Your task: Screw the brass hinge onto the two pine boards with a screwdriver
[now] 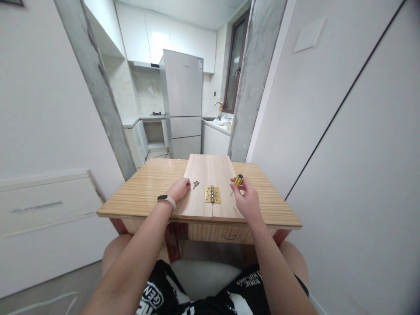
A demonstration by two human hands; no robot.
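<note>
Two pale wooden boards [200,166] lie side by side on the table. A brass hinge [212,194] lies across the seam between them. Several small dark screws [196,184] are in a loose pile on the left board. Beside this pile, my left hand [180,189] rests at the left board's edge, its fingers curled; whatever they may hold is hidden. Over the right board, my right hand [245,194] grips a short screwdriver [239,180] with a yellow and black handle, its thin shaft pointing down and left, apart from the hinge.
The striped wooden table [272,197] has a drawer with a metal handle [230,237] at its front, above my lap. Behind it stand a grey fridge [184,87] and a kitchen counter [218,127] with a sink. White walls rise on both sides.
</note>
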